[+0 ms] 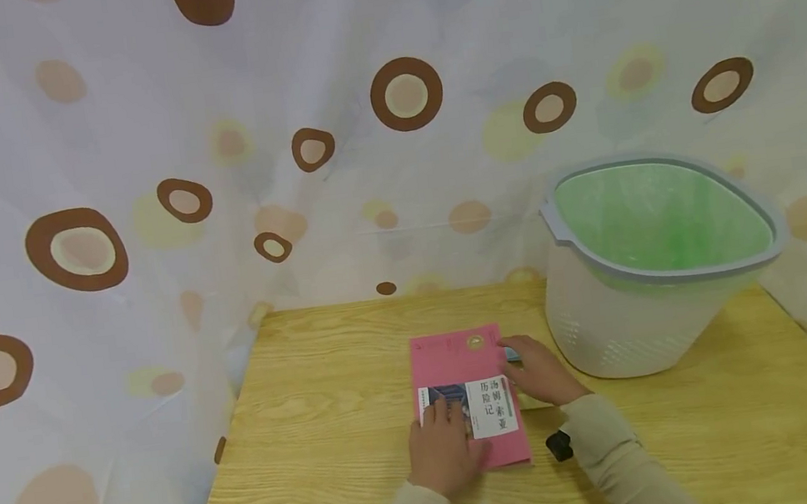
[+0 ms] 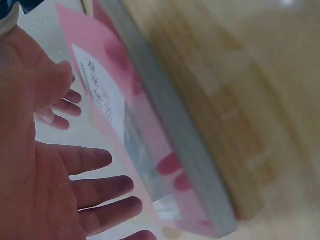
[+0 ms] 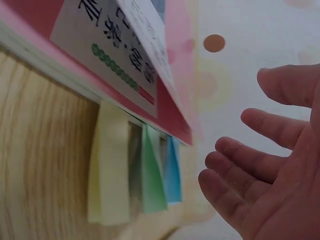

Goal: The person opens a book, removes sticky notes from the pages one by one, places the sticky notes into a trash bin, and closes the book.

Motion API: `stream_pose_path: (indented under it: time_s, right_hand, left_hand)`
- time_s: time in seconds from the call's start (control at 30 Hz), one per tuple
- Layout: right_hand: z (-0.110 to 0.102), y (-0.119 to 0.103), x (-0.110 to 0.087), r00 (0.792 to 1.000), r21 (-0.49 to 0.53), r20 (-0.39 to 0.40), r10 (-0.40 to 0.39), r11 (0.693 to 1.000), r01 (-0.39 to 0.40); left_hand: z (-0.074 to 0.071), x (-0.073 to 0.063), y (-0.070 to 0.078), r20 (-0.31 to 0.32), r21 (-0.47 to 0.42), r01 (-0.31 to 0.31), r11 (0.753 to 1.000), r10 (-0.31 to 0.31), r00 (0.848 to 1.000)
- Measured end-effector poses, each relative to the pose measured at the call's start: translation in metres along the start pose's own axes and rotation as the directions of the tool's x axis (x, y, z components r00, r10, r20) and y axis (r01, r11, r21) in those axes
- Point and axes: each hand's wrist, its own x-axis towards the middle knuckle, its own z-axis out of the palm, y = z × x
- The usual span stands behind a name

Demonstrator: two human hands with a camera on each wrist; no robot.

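A pink paperback book (image 1: 453,359) with a white-and-blue picture panel and Chinese lettering lies on the wooden table. Over its lower left part is my left hand (image 1: 441,449), fingers extended; whether they touch the cover I cannot tell. My right hand (image 1: 542,375) is beside the upper right edge, fingers loosely spread and holding nothing. From that edge stick out a yellow tab (image 3: 114,170), a green tab (image 3: 152,175) and a blue tab (image 3: 173,172). The left wrist view shows the book's grey page edge (image 2: 175,125) and the left hand's straight fingers near the cover.
A tall basket (image 1: 633,333), white outside and green inside with a grey rim, stands at the back right of the wooden table (image 1: 320,430). A spotted curtain (image 1: 320,60) hangs behind and along the sides. Next to the right wrist is a small black object (image 1: 559,445).
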Motion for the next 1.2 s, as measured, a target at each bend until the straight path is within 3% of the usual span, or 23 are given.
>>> stream_pose_path:
  time_s: [0.3, 0.53, 0.87, 1.2]
  right_hand:
    - [0.015, 0.011, 0.011, 0.99, 0.051, -0.006, 0.139, 0.989, -0.139]
    - [0.024, 0.015, 0.015, 0.988, 0.03, -0.031, 0.154, 0.988, -0.153]
    - [0.033, 0.015, 0.017, 0.974, 0.06, -0.002, 0.225, 0.973, -0.224]
    - [0.034, 0.009, 0.019, 0.914, 0.16, -0.015, 0.405, 0.903, -0.398]
  left_hand:
    - [0.012, -0.01, 0.004, -0.022, -0.059, 0.047, 0.997, -0.049, 0.999]
    - [0.017, -0.017, 0.004, -0.045, -0.064, 0.048, 0.997, -0.051, 0.998]
    - [0.025, -0.019, -0.001, -0.052, -0.028, 0.043, 0.999, -0.044, 0.998]
    - [0.026, -0.021, -0.001, -0.035, -0.06, 0.039, 0.997, -0.042, 0.999]
